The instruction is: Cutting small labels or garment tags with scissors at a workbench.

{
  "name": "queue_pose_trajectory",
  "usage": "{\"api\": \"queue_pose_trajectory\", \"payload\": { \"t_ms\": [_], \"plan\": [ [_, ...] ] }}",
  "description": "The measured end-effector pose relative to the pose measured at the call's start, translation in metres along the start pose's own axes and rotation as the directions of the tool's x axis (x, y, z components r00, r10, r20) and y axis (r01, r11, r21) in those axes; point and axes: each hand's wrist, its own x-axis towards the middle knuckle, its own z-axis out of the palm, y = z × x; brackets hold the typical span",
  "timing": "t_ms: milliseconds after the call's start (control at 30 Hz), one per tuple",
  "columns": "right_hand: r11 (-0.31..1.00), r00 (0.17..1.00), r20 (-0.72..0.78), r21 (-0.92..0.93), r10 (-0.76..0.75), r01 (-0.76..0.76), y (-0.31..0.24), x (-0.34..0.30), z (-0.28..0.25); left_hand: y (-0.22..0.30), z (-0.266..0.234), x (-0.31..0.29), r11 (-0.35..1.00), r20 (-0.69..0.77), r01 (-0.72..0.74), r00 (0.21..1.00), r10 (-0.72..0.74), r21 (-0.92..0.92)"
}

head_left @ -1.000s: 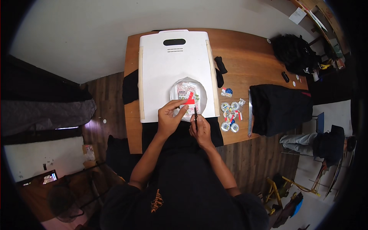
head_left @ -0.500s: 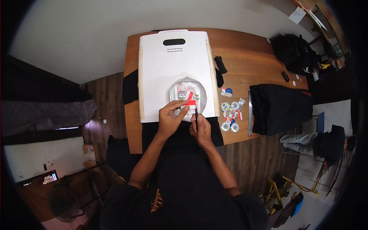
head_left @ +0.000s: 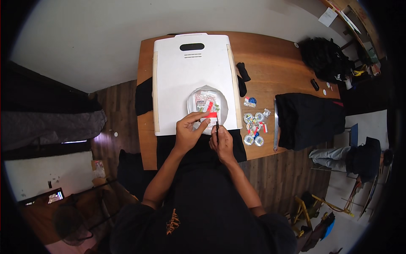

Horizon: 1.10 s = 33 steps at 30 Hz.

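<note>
Pinched between the thumb and fingers of my left hand [head_left: 188,133] is a small red-and-white label [head_left: 210,115]. My right hand [head_left: 223,144] is closed around what looks like a pair of dark scissors [head_left: 217,126], points upward, tips at the label's right end. Its handles are mostly hidden by my fingers. Under both hands is a round opening with a pale, plastic-looking lining [head_left: 225,108], set in a large white board [head_left: 177,80]. Inside it lies a clear packet [head_left: 202,99] with print, along with another red strip [head_left: 209,106], partly behind my left fingers.
Several round badge-like items [head_left: 248,139] with red tags lie right of the board on the wooden table [head_left: 270,67]. Beyond them are a metal ruler [head_left: 276,127] and folded black cloth [head_left: 308,122]. A black bag [head_left: 323,59] rests far right; another person [head_left: 363,158] is off to the right.
The label and the scissors tips have shifted very slightly to the right and down. Both hands keep their holds, and the rest looks the same.
</note>
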Motion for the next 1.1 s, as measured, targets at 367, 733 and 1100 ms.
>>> {"api": "queue_pose_trajectory", "payload": {
  "t_ms": [367,733,1100],
  "plan": [
    [1.0,1.0,-0.027,0.021,0.001,-0.001,0.002,0.0,-0.001,-0.009,0.0,-0.004,0.999,0.003,0.045,0.999,-0.045,-0.001],
    [1.0,0.999,-0.046,-0.011,-0.001,0.001,0.005,0.001,-0.003,-0.015,0.0,-0.005,0.998,0.018,0.054,0.998,-0.053,-0.02],
    [0.999,0.999,-0.052,0.045,-0.001,0.003,0.006,0.003,-0.003,-0.017,0.0,-0.004,0.998,0.019,0.055,0.998,-0.054,-0.02]
  ]
}}
